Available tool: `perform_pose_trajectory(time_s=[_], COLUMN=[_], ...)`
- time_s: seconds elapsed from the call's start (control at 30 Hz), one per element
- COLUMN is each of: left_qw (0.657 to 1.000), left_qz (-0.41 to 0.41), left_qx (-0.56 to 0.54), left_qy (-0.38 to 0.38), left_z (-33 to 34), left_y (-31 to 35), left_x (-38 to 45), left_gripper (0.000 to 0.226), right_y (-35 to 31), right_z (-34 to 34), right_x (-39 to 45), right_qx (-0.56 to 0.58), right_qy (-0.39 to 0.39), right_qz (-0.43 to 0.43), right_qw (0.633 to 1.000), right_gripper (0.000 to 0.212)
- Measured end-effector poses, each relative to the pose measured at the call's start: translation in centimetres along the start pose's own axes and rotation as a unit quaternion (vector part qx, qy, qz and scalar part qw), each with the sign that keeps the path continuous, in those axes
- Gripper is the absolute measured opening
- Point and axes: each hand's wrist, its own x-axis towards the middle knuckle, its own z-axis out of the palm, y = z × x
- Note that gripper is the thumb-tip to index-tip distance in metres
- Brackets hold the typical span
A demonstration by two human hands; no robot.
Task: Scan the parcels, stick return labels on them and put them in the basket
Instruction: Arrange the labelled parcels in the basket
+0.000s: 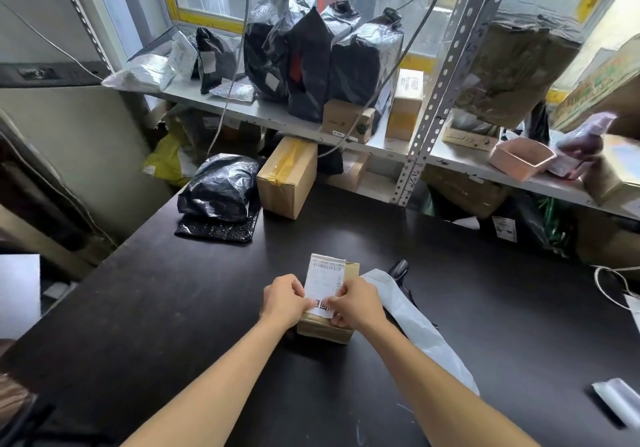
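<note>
A small brown cardboard parcel [325, 330] lies on the black table [156, 325] near its front middle. A white return label [323, 282] with barcodes lies along the parcel's top. My left hand [284, 299] pinches the label's near left edge. My right hand [356, 303] pinches its near right edge, fingers curled over the parcel's side. A black scanner [398, 268] lies just right of the parcel, partly hidden under a white mailer bag [415, 329]. No basket shows in this view.
A black plastic parcel [220, 187] on a black bubble mailer and a taped cardboard box [287, 176] sit at the table's far edge. A metal shelf [263, 114] behind holds black bags, boxes and a pink tray [523, 162]. A white cable [606, 287] lies at right.
</note>
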Motion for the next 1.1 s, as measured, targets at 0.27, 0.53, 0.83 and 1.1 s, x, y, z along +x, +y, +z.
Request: perform_pose_trajectory(time_s=[0.27, 0.53, 0.83, 1.1], left_qw=[0.996, 0.950, 0.946, 0.950], left_qz=[-0.025, -0.122, -0.058, 0.084], left_qx=[-0.033, -0.202, -0.238, -0.169], left_qy=[-0.079, -0.207, -0.210, -0.247], left_z=[-0.1, -0.6, 0.9, 3.9], left_y=[-0.1, -0.7, -0.4, 5.9], left_x=[0.9, 1.1, 0.2, -4.2], left_gripper=[0.073, 0.032, 0.018, 0.026], right_y=[0.2, 1.0, 2.5, 6.0], right_z=[0.4, 0.1, 0.4, -5.5], right_x=[0.4, -0.6, -5.0, -11.3], right_qx=[-0.016, -0.019, 0.191, 0.218], right_qy=[0.022, 0.081, 0.061, 0.184], right_qz=[0.038, 0.135, 0.174, 0.130], right_qw=[0.999, 0.987, 0.964, 0.949], right_gripper=[0.016, 0.034, 0.043, 0.036])
